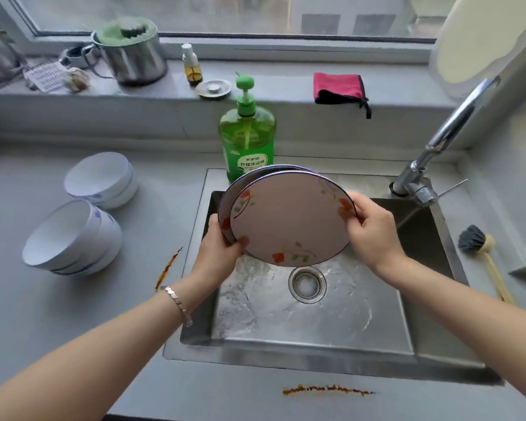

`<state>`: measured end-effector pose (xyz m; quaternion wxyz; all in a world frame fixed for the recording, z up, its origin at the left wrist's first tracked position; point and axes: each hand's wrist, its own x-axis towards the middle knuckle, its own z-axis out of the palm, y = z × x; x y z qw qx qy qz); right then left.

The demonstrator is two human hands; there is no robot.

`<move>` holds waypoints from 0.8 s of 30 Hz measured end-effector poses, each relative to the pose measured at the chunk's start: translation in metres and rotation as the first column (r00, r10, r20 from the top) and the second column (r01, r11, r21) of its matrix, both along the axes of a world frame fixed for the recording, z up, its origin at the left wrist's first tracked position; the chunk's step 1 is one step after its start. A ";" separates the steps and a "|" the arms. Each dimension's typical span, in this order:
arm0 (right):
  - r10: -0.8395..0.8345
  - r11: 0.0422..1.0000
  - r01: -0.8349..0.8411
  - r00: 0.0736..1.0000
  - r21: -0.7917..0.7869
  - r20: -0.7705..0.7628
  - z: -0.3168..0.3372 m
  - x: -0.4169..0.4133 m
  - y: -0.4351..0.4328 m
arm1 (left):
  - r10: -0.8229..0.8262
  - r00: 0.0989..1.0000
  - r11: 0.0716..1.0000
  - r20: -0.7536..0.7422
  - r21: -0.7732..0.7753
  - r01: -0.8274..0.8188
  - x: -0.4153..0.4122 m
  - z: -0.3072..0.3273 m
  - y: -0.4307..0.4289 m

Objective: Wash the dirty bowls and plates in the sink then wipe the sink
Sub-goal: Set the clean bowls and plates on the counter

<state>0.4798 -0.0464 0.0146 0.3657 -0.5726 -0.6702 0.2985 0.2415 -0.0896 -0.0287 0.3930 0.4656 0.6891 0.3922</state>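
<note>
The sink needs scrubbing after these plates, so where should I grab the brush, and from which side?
Grip the brush by its pale handle, mid-length, from above with the right hand: it lies flat on the counter right of the sink, bristle head away from you, handle end nearest.

1. Bright, soft daylight comes from the wide grey-framed window (225, 16) at the top. I log shadows as faint.
2. Sheen on the wet floor of the stainless steel sink basin (331, 326) and along the curved chrome tap (456, 123). The basin's side walls are dark.
3. Centre sharp: the round pale floral-print plate (292, 220) is evenly lit.
4. Wide-angle bowing at the edges. The steel pot with green top (131, 53) is smeared and soft.
5. Jagged orange streaks (325, 391) on the matte grey countertop (73, 329): stain or artefact, I cannot tell.
</note>
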 end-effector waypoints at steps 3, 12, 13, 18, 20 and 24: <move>0.023 0.974 -0.009 0.998 -0.225 0.061 -0.010 -0.015 0.005 | 0.015 0.997 0.988 0.072 -0.157 -0.004 -0.020 0.001 -0.013; 0.221 0.636 -0.242 0.967 -0.733 -0.127 -0.055 -0.135 -0.046 | 0.189 0.981 0.839 0.052 -0.528 -0.133 -0.136 -0.007 -0.113; 0.261 0.608 -0.271 0.956 -0.746 -0.135 -0.058 -0.153 -0.053 | 0.215 0.976 0.821 0.035 -0.549 -0.161 -0.151 -0.010 -0.127; 0.380 0.538 -0.340 0.915 -0.771 -0.139 -0.077 -0.239 -0.086 | 0.306 0.951 0.726 -0.047 -0.635 -0.265 -0.211 -0.025 -0.181; 0.402 0.542 -0.334 0.909 -0.771 -0.111 -0.085 -0.263 -0.095 | 0.284 0.954 0.710 -0.092 -0.649 -0.274 -0.231 -0.030 -0.192; 0.384 0.536 -0.320 0.916 -0.781 -0.112 -0.094 -0.293 -0.104 | 0.263 0.957 0.727 -0.121 -0.628 -0.279 -0.258 -0.036 -0.200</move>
